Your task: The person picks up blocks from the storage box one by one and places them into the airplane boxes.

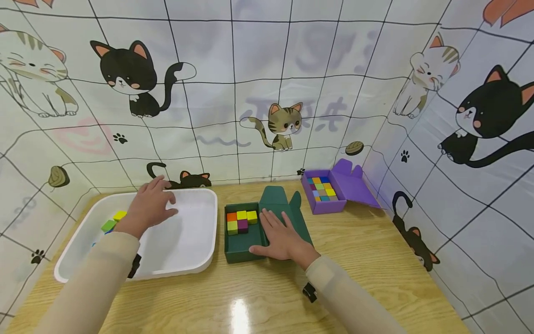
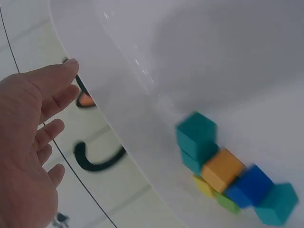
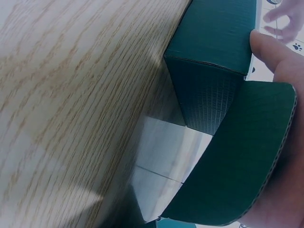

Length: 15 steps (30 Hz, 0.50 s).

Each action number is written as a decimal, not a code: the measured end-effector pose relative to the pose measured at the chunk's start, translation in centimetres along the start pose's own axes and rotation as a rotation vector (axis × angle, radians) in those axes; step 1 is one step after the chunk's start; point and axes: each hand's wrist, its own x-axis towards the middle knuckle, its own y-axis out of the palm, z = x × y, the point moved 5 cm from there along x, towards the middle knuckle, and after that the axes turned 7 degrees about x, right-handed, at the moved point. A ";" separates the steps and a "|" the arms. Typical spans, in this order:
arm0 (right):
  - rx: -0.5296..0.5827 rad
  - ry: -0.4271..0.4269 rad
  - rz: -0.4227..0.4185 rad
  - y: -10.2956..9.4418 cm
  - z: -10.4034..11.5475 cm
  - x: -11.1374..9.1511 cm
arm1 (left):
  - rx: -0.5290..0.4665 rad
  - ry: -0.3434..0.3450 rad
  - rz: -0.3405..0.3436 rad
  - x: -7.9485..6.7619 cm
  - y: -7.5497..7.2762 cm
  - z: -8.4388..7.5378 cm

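Observation:
My left hand [image 1: 152, 206] is held over the back part of a white plastic tray [image 1: 187, 241], fingers loosely bent and nothing between them. In the left wrist view, several coloured cubes [image 2: 223, 170] lie bunched in the tray, teal, orange, blue, yellow and green; my forearm partly covers them in the head view. My right hand [image 1: 280, 235] rests with spread fingers on the right side of an open green cardboard box [image 1: 245, 256], over its folded-back lid [image 1: 297, 218]. Orange, yellow, lime and purple cubes [image 1: 242, 226] sit toward the back of that box.
An open purple box [image 1: 329, 208] filled with coloured cubes stands at the back right, its lid [image 1: 354, 188] folded out to the right. Behind the wooden table [image 1: 354, 278] hangs a cat-patterned sheet [image 1: 208, 102] that also runs along the sides.

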 end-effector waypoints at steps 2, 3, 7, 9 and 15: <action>0.000 0.004 0.002 0.0 -0.1 0.0 | -0.007 -0.030 0.012 -0.6 0.4 1.6; 0.000 0.005 0.002 0.0 -0.1 -0.1 | -0.013 -0.043 0.019 -0.9 0.6 2.4; -0.003 0.006 0.007 0.0 -0.1 -0.1 | -0.034 -0.082 0.031 -1.9 1.8 4.9; -0.004 0.004 0.007 0.0 -0.1 0.0 | -0.043 -0.100 0.042 -2.3 2.4 5.8; -0.005 0.001 0.009 0.1 -0.2 0.0 | -0.042 -0.143 0.118 -3.2 3.2 6.9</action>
